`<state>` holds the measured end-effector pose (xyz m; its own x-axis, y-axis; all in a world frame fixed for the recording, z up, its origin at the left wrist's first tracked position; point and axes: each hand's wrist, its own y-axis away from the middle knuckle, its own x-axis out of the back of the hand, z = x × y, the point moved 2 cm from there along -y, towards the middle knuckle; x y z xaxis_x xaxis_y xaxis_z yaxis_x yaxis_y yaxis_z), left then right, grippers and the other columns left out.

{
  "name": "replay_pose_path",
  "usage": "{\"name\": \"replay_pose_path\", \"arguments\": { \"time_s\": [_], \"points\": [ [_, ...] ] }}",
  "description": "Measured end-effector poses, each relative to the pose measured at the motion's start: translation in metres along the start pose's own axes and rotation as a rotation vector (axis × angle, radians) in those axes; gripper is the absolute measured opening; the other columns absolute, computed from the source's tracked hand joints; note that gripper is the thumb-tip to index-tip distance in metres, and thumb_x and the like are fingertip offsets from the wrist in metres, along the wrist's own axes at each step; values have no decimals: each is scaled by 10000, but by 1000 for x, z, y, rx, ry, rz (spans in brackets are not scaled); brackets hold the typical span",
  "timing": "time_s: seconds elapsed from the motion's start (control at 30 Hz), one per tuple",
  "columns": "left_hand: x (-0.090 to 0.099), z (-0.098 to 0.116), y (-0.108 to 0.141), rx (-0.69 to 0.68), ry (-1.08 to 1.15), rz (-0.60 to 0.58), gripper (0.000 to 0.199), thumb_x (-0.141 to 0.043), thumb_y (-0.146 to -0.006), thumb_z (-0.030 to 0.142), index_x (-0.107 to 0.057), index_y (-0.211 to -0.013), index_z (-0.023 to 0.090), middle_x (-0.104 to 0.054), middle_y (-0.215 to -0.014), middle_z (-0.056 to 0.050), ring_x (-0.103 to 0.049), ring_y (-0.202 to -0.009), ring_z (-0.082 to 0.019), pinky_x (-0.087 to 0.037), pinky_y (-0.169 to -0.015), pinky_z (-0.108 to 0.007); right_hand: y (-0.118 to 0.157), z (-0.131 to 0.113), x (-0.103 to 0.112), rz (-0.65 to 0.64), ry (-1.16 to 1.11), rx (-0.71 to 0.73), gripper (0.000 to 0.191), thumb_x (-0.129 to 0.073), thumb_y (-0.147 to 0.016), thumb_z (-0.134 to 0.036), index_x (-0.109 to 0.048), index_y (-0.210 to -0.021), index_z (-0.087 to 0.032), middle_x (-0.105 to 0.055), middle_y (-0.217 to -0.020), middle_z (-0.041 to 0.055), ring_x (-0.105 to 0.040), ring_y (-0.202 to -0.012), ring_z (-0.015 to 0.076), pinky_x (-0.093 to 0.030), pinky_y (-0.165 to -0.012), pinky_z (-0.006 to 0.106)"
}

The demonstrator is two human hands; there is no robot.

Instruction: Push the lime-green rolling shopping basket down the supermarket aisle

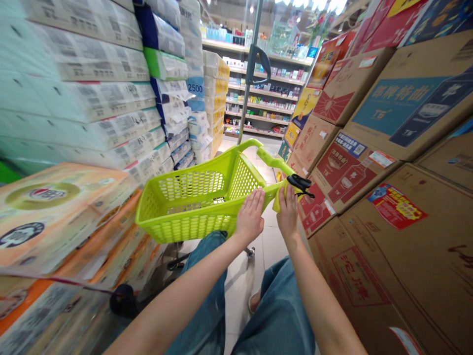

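A lime-green shopping cart [192, 217] with a perforated basket stands at an angle before me; only its basket floor and mesh show inside. My left hand [250, 214] lies flat on the basket's near rim, fingers together and stretched out. To its right, my right hand [287, 209] is closed over the side bar by the handle [273, 160], on a bright yellow cloth-like piece [276, 203]. Its fingers partly cover that piece, so its exact kind is unclear. A black strap [300, 182] hangs at the handle's near end, just beyond my right fingertips.
Stacked white paper packs [111, 98] and orange cartons [62, 212] border the left. Brown cartons [377, 207] rise close on the right. A grey pole [249, 93] with a loop grip stands ahead, before shelves [264, 106] of small goods. Pale floor tiles [269, 241] run between.
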<state>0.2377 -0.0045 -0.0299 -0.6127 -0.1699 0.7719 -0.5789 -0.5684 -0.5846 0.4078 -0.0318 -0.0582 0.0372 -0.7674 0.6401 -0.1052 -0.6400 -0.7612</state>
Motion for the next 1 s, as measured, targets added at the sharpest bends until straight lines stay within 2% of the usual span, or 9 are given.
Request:
{"name": "replay_pose_path", "arguments": {
  "time_s": [0.07,0.17,0.27,0.37,0.5,0.6,0.77,0.87,1.0],
  "points": [
    [0,0,-1,6,-8,-5,914,-509,-728,113,-126,-1558,91,-211,-1639,-100,-125,-1529,-217,-200,-1246,-400,-4,3,3,22,-12,-63,933,-284,-732,102,-107,-1582,-238,-63,-1671,78,-41,-1540,241,-217,-1218,581],
    [0,0,0,9,-1,-7,921,-513,-725,118,-122,-1558,91,-214,-1638,-104,-126,-1529,-220,-207,-1244,-408,-2,-9,-1,41,-66,-86,977,-277,-692,114,-40,-1584,-206,31,-1672,89,4,-1538,250,-225,-1227,556],
    [1,0,1,-5,9,-10,888,-503,-737,124,-153,-1552,90,-217,-1637,-102,-119,-1530,-220,-198,-1247,-416,10,-25,-15,-1,-78,35,956,-288,-704,117,-76,-1583,-193,-62,-1668,108,-44,-1537,255,-274,-1215,548],
    [2,-1,2,-15,5,-9,866,-493,-743,124,-173,-1547,88,-214,-1639,-97,-116,-1530,-221,-191,-1249,-415,15,-22,-20,-35,-72,124,915,-313,-738,104,-168,-1574,-241,-163,-1656,90,-125,-1530,251,-289,-1200,567],
    [4,0,2,-4,9,-2,917,-500,-722,115,-125,-1558,90,-211,-1640,-91,-133,-1528,-217,-202,-1248,-405,-3,5,-7,76,-103,-22,954,-303,-721,97,-73,-1583,-240,35,-1672,67,-17,-1537,265,-242,-1206,585],
    [3,1,2,-6,21,-2,923,-509,-723,126,-121,-1559,88,-206,-1641,-97,-134,-1528,-224,-197,-1249,-407,-10,6,-1,118,-158,-113,985,-291,-700,99,12,-1582,-219,110,-1665,66,1,-1537,260,-236,-1220,548],
    [2,0,2,-3,46,6,901,-502,-729,139,-149,-1557,105,-220,-1636,-103,-132,-1528,-244,-209,-1241,-450,14,-26,-21,-19,-110,113,926,-296,-773,84,30,-1581,-229,-76,-1667,102,-72,-1534,263,-314,-1202,539],
    [3,-1,2,-15,54,1,897,-494,-727,136,-152,-1556,106,-214,-1638,-100,-135,-1527,-246,-208,-1240,-455,19,-23,-25,-12,-100,176,923,-292,-795,83,51,-1576,-268,-81,-1668,93,-90,-1534,254,-342,-1185,554],
    [5,-1,2,-17,44,-7,905,-507,-727,132,-142,-1554,80,-209,-1639,-104,-127,-1529,-219,-192,-1250,-403,-4,-1,-9,79,-130,21,972,-281,-727,100,36,-1579,-245,67,-1670,66,-3,-1539,257,-235,-1214,596]
  ]
}}
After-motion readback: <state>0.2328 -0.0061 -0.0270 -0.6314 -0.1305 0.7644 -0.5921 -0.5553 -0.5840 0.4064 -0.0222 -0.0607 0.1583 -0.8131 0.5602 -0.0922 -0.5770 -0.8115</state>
